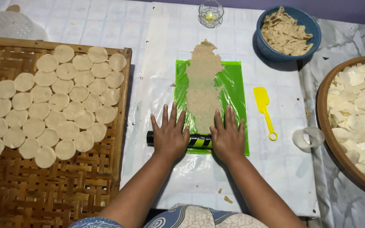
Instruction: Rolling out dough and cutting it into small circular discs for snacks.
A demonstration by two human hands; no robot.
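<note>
Two flat, open hands — left hand, right hand — atop a black, yellow-striped roller by thin beige dough.

Both forearms are bare, no rings or watch on the left hand or right hand; a blue-and-cream patterned garment shows at 6 o'clock.
</note>
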